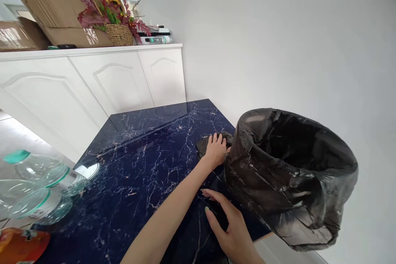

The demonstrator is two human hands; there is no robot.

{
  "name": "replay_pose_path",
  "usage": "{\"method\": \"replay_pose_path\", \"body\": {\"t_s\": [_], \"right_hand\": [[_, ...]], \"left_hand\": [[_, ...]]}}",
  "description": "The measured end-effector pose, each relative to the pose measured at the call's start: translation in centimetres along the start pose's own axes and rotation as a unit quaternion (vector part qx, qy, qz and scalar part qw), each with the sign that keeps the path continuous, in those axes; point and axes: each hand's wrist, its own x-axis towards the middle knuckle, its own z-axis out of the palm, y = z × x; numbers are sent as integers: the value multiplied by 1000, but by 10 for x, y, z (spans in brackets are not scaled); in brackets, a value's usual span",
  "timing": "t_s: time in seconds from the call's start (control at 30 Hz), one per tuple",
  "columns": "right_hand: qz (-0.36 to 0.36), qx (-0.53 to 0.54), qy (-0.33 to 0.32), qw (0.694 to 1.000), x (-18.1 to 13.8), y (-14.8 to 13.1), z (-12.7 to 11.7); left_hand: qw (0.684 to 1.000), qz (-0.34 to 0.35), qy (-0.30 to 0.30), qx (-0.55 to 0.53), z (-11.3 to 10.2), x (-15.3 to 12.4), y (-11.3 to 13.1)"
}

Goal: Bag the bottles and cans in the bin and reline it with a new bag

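Note:
A bin lined with a black plastic bag (287, 177) is at the right edge of a dark blue marble table (139, 169), its mouth open toward the upper right. My left hand (215, 149) reaches across the table and lies with its fingers flat on a loose flap of the black bag (202, 145) beside the bin's far side. My right hand (230, 225) is nearer to me, fingers stretched out and resting on dark plastic at the foot of the bin. Neither hand grips anything that I can see.
Two clear plastic water bottles (40, 185) with green caps lie at the table's left end, beside an orange object (21, 245). White cabinets (114, 78) stand behind, bearing a flower basket (116, 18) and flattened cardboard (46, 8). A white wall (278, 37) is to the right.

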Motion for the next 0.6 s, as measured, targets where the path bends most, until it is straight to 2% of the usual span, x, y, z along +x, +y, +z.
{"method": "replay_pose_path", "body": {"t_s": [0.23, 0.37, 0.5, 0.6], "right_hand": [[-28, -3, 11, 1000, 2, 2, -1], [-30, -5, 16, 999, 2, 3, 0], [-39, 0, 24, 999, 3, 2, 1], [-46, 4, 35, 998, 4, 2, 1]], "left_hand": [[995, 95, -30, 10, -14, -13, -15], [982, 168, -83, -7, -1, -6, -18], [980, 173, -96, -12, 14, 6, -17], [982, 166, -90, -16, 18, 11, -15]]}}
